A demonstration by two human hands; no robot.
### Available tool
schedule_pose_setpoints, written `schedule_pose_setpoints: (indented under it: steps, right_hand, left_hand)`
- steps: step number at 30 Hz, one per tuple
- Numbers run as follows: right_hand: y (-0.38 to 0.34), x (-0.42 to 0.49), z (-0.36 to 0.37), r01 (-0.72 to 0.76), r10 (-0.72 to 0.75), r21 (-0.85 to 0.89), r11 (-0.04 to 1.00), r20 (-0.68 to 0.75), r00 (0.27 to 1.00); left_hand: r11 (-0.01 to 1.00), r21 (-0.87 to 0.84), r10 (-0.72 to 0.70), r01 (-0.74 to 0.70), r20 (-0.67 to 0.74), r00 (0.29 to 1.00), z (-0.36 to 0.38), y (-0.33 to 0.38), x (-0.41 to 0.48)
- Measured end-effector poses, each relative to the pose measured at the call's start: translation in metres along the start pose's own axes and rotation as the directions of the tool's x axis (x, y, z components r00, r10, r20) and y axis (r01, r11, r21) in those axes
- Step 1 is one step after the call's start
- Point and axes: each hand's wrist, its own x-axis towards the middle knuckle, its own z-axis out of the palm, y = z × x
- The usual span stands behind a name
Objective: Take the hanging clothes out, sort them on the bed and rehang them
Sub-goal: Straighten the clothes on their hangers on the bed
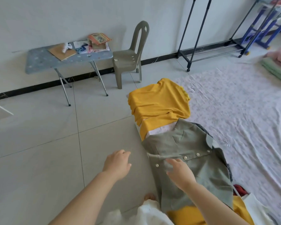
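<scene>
Hovering over the glossy floor tiles, the left hand [118, 163] is gripping nothing, its fingers loosely curled. Right of it, at the left edge of the sheet [242, 114], a yellow top [159, 103] is lying rumpled. A sage-green shirt [201, 172] is lying flat just nearer the person, its collar pointed and pale round snaps running along its placket. The right hand [180, 173] is spreading relaxed fingers over that placket, grasping nothing. Further right, the thin floral sheet is lying wrinkled.

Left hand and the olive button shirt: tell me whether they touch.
Apart. The head view shows floor tile between the left hand and the olive button shirt.
</scene>
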Motion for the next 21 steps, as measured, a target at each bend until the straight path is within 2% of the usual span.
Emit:
schedule_pose_setpoints:
  steps: [4, 8, 12, 17, 21]
  right_hand:
    - [-0.017, 0.05, -0.033, -0.022, 0.022, 0.025, 0.999, -0.001, 1.0]
    - [-0.028, 0.097, -0.054, -0.106, 0.105, 0.038, 0.994, 0.011, 0.994]
    - [-0.039, 0.151, -0.072, -0.172, 0.172, 0.01, 0.985, -0.011, 0.985]
    - [-0.068, 0.211, -0.09, -0.315, 0.321, 0.116, 0.942, -0.042, 0.946]
    - [-0.091, 0.252, -0.105, -0.349, 0.363, 0.161, 0.923, -0.072, 0.929]
  left_hand:
    - [1.0, -0.004, 0.019, -0.019, -0.007, 1.0, -0.036, -0.007, 0.054]
    - [0.998, 0.014, 0.058, -0.058, 0.03, 0.998, -0.061, -0.021, 0.115]
    - [0.988, 0.036, 0.15, -0.152, 0.069, 0.986, -0.087, -0.036, 0.187]
    - [0.957, 0.084, 0.267, -0.278, 0.125, 0.956, -0.138, -0.062, 0.28]
    - [0.916, 0.151, 0.347, -0.373, 0.171, 0.922, -0.176, -0.065, 0.347]
